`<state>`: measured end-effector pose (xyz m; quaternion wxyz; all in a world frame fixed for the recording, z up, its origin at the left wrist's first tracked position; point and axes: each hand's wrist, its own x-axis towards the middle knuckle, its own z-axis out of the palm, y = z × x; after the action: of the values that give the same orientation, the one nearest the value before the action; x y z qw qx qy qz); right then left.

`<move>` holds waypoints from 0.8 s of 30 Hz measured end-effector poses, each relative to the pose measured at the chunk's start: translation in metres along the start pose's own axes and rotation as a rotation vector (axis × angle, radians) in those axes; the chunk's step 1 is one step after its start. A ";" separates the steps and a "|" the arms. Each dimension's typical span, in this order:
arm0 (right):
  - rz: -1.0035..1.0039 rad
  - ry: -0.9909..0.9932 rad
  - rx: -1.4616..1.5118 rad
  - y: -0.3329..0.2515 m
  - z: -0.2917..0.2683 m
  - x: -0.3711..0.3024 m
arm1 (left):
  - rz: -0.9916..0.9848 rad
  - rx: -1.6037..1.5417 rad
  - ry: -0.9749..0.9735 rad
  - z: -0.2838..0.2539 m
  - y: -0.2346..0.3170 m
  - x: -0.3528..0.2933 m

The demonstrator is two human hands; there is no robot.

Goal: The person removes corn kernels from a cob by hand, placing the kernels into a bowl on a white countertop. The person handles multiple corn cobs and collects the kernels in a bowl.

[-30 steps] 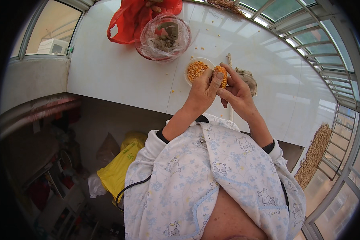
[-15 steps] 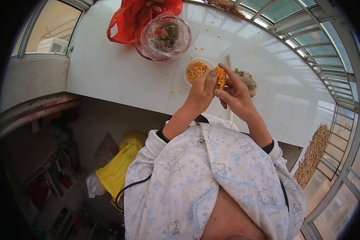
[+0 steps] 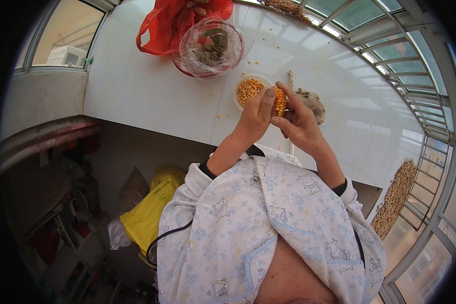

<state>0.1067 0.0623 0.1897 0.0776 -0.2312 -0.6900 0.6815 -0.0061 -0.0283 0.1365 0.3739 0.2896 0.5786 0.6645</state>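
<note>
Beneath the bent fingers (image 3: pixel 290 95), a white table (image 3: pixel 147 91) is spreading out.

Beyond the fingers to the left, a red bag (image 3: pixel 159 30) is lying against a reddish round container (image 3: pixel 186 71), which is holding clear plastic and dry greyish-brown matter; nearer, the left hand (image 3: pixel 253 115) and right hand (image 3: pixel 305 124) are working together, 2 bare hands on 1 thing. Just left of the fingers, a white bowl (image 3: pixel 258 77) is holding loose kernels (image 3: pixel 249 91); just right of them, a greyish-brown bundle (image 3: pixel 313 104) is resting. Between the fingers, a corn cob (image 3: pixel 279 105) is being gripped: the left thumb is pressing its left side, the right fingers are curving nearly closed around its right, and the other left fingers are mostly hiding. Left of the fingers, stray kernels (image 3: pixel 218 116) are dotting the table.
</note>
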 end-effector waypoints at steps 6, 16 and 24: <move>0.005 -0.022 -0.071 -0.002 -0.002 0.001 | 0.000 0.027 -0.021 -0.002 0.000 0.006; -0.068 0.008 -0.187 -0.001 0.001 0.004 | -0.041 -0.099 -0.009 0.000 -0.002 0.005; -0.025 0.001 -0.423 -0.016 -0.001 0.004 | -0.093 -0.221 -0.043 0.003 0.000 0.004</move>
<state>0.1006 0.0653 0.2043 0.0361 -0.2344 -0.8205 0.5202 -0.0059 -0.0228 0.1366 0.4463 0.2340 0.5065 0.6997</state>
